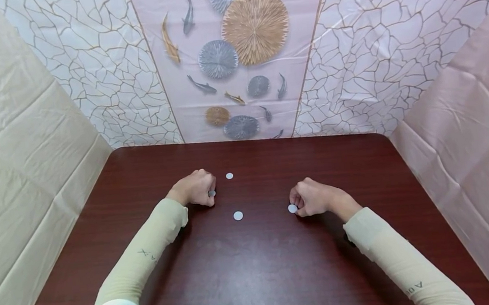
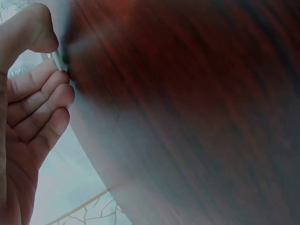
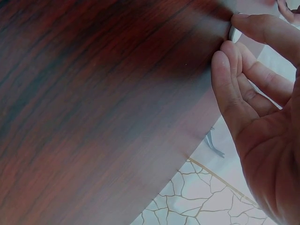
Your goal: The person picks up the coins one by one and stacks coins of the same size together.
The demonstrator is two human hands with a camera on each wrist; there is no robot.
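My left hand (image 1: 196,187) is low over the left part of the table and pinches a small round white disc (image 1: 211,193) between thumb and fingers. In the left wrist view that disc (image 2: 57,61) shows edge-on, its rim close to the wood. On the other side, my right hand (image 1: 314,196) pinches a second white disc (image 1: 292,208) at the tabletop. The right wrist view shows only part of this disc (image 3: 232,32) between thumb and fingertips. Between the hands, one white disc (image 1: 238,216) lies flat, and another white disc (image 1: 229,176) lies farther back.
The dark reddish-brown table (image 1: 248,276) has rounded far corners. Behind it hangs a patterned backdrop (image 1: 239,98) with fish and round leaf shapes. Pale cloth walls (image 1: 458,100) stand along the left and right sides.
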